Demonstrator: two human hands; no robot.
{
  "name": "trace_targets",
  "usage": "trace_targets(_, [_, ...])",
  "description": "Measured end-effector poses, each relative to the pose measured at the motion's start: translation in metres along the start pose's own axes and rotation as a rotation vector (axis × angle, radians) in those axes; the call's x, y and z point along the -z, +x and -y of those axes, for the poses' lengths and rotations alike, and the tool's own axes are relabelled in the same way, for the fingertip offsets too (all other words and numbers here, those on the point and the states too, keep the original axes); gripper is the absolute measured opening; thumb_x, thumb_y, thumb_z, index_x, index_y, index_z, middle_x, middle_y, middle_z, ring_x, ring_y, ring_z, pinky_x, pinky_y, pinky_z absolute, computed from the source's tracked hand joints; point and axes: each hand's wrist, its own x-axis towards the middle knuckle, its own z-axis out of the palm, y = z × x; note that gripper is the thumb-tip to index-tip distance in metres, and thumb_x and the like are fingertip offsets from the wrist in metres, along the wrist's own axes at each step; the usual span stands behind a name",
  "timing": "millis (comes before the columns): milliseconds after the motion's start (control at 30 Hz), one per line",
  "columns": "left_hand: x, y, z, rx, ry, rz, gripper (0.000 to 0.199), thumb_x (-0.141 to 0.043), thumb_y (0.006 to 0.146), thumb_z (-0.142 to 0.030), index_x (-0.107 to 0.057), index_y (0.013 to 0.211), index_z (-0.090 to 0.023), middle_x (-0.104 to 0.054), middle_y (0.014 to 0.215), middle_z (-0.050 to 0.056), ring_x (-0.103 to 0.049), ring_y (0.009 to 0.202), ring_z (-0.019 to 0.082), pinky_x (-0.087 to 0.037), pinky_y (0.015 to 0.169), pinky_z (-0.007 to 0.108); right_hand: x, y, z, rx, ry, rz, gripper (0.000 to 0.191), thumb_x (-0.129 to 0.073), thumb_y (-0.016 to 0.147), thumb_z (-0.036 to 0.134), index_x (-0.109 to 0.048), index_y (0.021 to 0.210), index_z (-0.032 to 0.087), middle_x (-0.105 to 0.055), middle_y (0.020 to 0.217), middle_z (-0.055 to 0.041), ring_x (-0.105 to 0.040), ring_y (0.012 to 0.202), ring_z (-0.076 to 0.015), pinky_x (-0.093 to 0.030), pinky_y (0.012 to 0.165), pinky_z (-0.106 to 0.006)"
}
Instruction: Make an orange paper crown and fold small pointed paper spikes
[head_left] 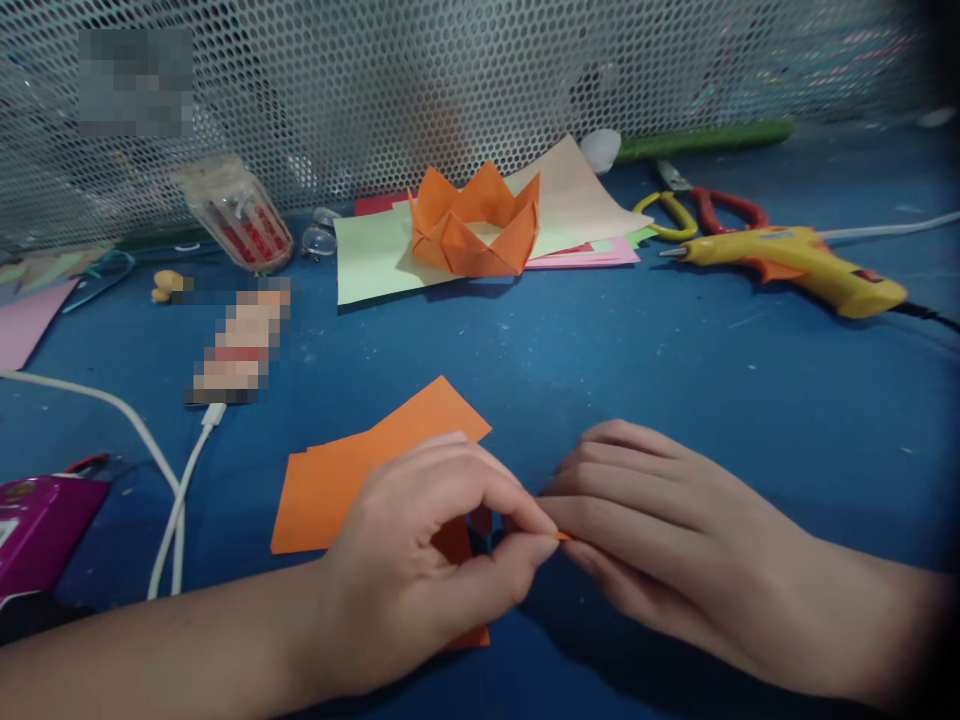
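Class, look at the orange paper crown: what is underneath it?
The crown sits on a pale green sheet; pink paper peeks out to the right. The crown covers part of the paper, so anything hidden there can't be seen.

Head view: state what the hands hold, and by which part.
The left hand pinches a piece of orange paper in its fingertips, apparently by an edge; the right hand hides the rest.

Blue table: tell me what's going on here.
A person's left hand pinches a bit of orange paper, and the right hand meets it there; little of that bit shows. Orange sheets lie by the left hand. Farther back, an orange paper ring sits on pale sheets, with a glue gun to its right.
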Motion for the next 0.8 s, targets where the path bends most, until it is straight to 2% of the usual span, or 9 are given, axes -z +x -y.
trace_targets(167, [-0.003,-0.003,0.004,-0.081,0.034,-0.004,0.016,-0.083,0.1,-0.01,-0.076,0.094,-0.023,-0.081,0.083,-0.005,-0.072,0.073,0.009,-0.056,0.071,0.017,-0.001,-0.002,0.004,-0.014,0.073,0.045,0.046,-0.032,0.129,0.019,-0.067,0.098,0.021,-0.072,0.082,0.002,-0.066,0.074,-0.0114,-0.057,0.085,-0.027])
trace_targets(233, [-0.003,-0.003,0.002,-0.079,0.057,0.008,0.016,-0.082,0.1,-0.01,-0.076,0.092,-0.022,-0.081,0.082,-0.004,-0.072,0.071,0.01,-0.057,0.071,0.019,-0.002,-0.003,0.005,-0.043,0.093,0.02,0.051,-0.03,0.13,0.023,-0.067,0.096,0.021,-0.07,0.079,0.002,-0.065,0.072,-0.0116,-0.057,0.085,-0.027])
trace_targets(300, [-0.002,-0.003,-0.001,-0.033,0.034,-0.013,0.017,-0.082,0.1,-0.01,-0.076,0.089,-0.022,-0.081,0.08,-0.004,-0.073,0.07,0.01,-0.057,0.069,0.018,-0.002,-0.003,0.004,-0.077,0.14,-0.001,0.052,-0.029,0.131,0.026,-0.067,0.096,0.022,-0.071,0.081,0.0012,-0.067,0.073,-0.0116,-0.058,0.086,-0.027])
trace_targets(400, [-0.001,-0.002,-0.005,0.082,-0.01,-0.088,0.019,-0.082,0.096,-0.01,-0.078,0.084,-0.024,-0.081,0.077,-0.006,-0.074,0.071,0.009,-0.058,0.07,0.016,0.001,-0.002,0.001,-0.13,0.248,0.069,0.046,-0.036,0.13,0.027,-0.069,0.098,0.022,-0.076,0.088,-0.0004,-0.071,0.079,-0.011,-0.059,0.087,-0.024])
trace_targets(433, [-0.001,-0.001,-0.006,0.127,-0.016,-0.104,0.019,-0.082,0.095,-0.01,-0.079,0.083,-0.025,-0.081,0.077,-0.007,-0.075,0.071,0.009,-0.059,0.072,0.015,0.003,-0.001,0.0,-0.144,0.273,0.103,0.044,-0.038,0.129,0.027,-0.07,0.099,0.022,-0.077,0.09,-0.0004,-0.072,0.08,-0.0106,-0.06,0.086,-0.022])
trace_targets(600, [-0.001,0.002,-0.008,0.321,-0.061,-0.138,0.018,-0.08,0.091,-0.015,-0.079,0.076,-0.027,-0.08,0.072,-0.009,-0.076,0.067,0.009,-0.061,0.071,0.015,0.007,0.002,-0.003,-0.185,0.33,0.074,0.043,-0.043,0.129,0.031,-0.065,0.094,0.023,-0.076,0.084,0.0024,-0.073,0.077,-0.0084,-0.057,0.075,-0.018])
trace_targets(700, [-0.002,0.004,-0.011,0.351,-0.069,-0.154,0.017,-0.079,0.09,-0.018,-0.079,0.075,-0.027,-0.079,0.071,-0.009,-0.076,0.065,0.01,-0.062,0.068,0.015,0.007,0.002,-0.003,-0.213,0.38,0.092,0.044,-0.042,0.13,0.033,-0.067,0.095,0.023,-0.077,0.083,0.003,-0.074,0.076,-0.0088,-0.058,0.076,-0.02])
trace_targets(800, [-0.002,0.006,-0.012,0.347,-0.052,-0.216,0.018,-0.077,0.087,-0.018,-0.077,0.072,-0.028,-0.079,0.07,-0.01,-0.075,0.065,0.009,-0.062,0.067,0.013,0.006,0.001,-0.005,-0.239,0.352,0.069,0.046,-0.041,0.13,0.036,-0.068,0.096,0.023,-0.075,0.08,0.0025,-0.072,0.072,-0.01,-0.057,0.071,-0.021])
